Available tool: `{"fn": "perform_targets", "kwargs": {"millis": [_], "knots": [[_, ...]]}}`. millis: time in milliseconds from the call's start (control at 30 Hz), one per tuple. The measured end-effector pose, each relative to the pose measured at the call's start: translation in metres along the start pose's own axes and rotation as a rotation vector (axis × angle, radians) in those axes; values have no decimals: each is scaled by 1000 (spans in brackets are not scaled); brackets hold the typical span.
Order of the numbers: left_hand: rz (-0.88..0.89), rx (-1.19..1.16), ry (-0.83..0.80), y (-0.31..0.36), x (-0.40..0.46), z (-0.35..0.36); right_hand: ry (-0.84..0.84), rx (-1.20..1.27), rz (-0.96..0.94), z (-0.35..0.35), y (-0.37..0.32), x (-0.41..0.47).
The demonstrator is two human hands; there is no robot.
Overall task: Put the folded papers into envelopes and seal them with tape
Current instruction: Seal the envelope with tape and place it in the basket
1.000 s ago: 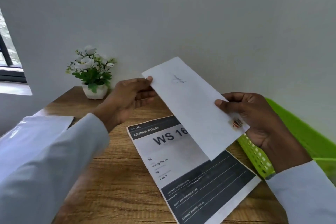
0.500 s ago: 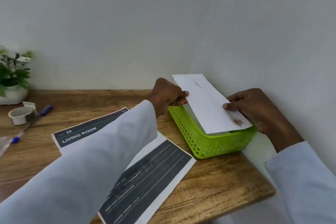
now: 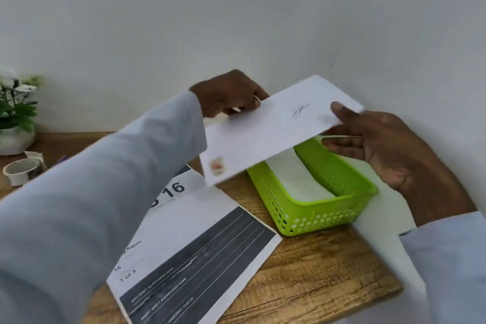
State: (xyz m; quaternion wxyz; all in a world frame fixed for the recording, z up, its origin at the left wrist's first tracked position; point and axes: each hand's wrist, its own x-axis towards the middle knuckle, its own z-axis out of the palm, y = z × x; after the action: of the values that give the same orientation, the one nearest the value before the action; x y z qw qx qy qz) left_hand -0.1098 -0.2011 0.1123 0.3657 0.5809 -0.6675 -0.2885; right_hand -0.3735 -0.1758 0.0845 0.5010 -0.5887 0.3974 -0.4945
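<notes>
A white envelope (image 3: 268, 129) with a small reddish mark near its lower left end is held in the air above the green plastic basket (image 3: 339, 208). My left hand (image 3: 228, 95) grips its upper long edge from behind. My right hand (image 3: 378, 144) pinches its right end, thumb on top and fingers underneath. Inside the basket lies white paper (image 3: 297, 179), partly hidden by the envelope. A roll of tape (image 3: 19, 171) sits on the wooden table (image 3: 315, 271) at the far left.
A printed sheet (image 3: 200, 252) reading "16" and "1 of 3" lies flat on the table in front of the basket. A potted plant (image 3: 15, 118) stands at the far left by the wall. The table's right edge runs just past the basket.
The envelope was carried right to the basket, then turned end for end, so its reddish mark now sits at the lower left. It has risen slightly above the basket.
</notes>
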Motion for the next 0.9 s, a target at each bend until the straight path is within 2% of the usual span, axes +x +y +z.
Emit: {"fn": "perform_targets", "kwargs": {"millis": [167,300,433,533,633,700,733,800,833,900], "knots": [[229,378,-177,26,11,0,56,-107,-72,-2,-6,6],[322,472,-285,26,10,24,-77,-311,-9,11,-10,11],[427,355,-210,20,9,40,-179,-389,150,21,-8,19],[460,262,8,5,8,41,-100,-333,159,18,0,20],[313,129,457,-20,2,39,25,-218,121,10,7,16],[92,-35,611,-39,-5,37,73,-134,109,6,11,11],[-27,-152,591,-47,-8,36,88,-107,104,4,12,9],[-198,-497,430,-56,-14,34,110,-85,100,2,14,3],[-237,-663,338,-57,-16,35,124,-84,99,1,15,1],[-250,-809,234,-56,-19,38,149,-84,95,1,18,-1]]}}
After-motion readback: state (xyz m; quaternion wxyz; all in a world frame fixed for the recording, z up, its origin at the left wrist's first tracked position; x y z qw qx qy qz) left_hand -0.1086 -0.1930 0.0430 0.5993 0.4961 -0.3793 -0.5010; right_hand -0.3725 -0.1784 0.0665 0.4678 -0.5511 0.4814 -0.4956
